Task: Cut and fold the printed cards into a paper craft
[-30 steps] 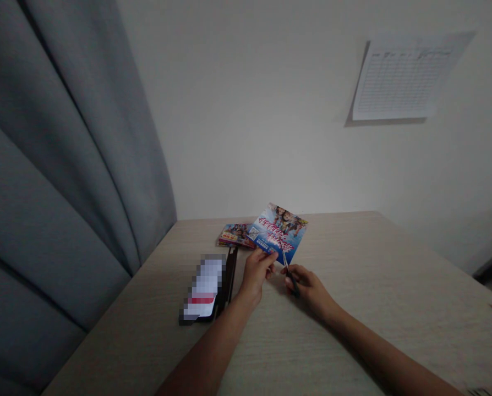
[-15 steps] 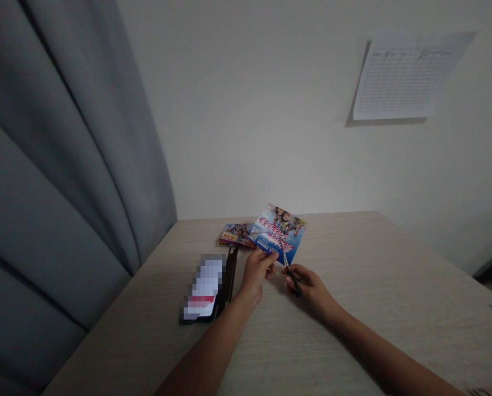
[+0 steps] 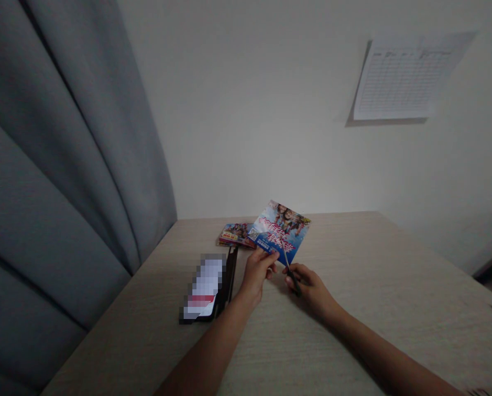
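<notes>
One pale wood-grain table (image 3: 365,258) beneath one bare left hand (image 3: 255,273) and one bare right hand (image 3: 311,287); one square, blue printed-paper leaflet (image 3: 288,224), pinched by the left's fingers; one pair of black-handled metal scissors (image 3: 294,282) in the right's curled fingers — blades over the leaflet.

Grey curtain (image 3: 76,137), printed sheet (image 3: 397,82) on pale wall (image 3: 250,110), phone (image 3: 205,283) on table (image 3: 378,264)

Left hand (image 3: 256,270) near right hand (image 3: 310,287), fingers (image 3: 268,256) curled, forearms (image 3: 225,327) converging.

left fingers (image 3: 271,258) pinch flyer (image 3: 286,223), right fingers (image 3: 300,269) scissors (image 3: 291,276)
</notes>
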Available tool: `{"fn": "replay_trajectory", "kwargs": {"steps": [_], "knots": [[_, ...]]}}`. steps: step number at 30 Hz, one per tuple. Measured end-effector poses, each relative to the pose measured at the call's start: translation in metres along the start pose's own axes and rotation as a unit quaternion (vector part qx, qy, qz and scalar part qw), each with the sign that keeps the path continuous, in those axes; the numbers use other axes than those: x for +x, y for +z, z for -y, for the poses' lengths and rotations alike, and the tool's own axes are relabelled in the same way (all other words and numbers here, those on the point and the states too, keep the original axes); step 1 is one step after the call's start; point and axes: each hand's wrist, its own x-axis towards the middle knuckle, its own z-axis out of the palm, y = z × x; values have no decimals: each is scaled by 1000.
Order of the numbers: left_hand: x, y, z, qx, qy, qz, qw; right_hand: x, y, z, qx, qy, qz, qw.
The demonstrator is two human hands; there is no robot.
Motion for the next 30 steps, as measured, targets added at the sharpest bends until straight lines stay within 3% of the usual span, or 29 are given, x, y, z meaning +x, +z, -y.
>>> {"fn": "replay_trajectory", "kwargs": {"steps": [17,30], "knots": [[1,2,0,-30,-10,-35,999,0,-4,1,-159,-25,-49,986],[4,0,4,0,26,-46,999,0,-5,-3,-190,-25,-40,981]]}}
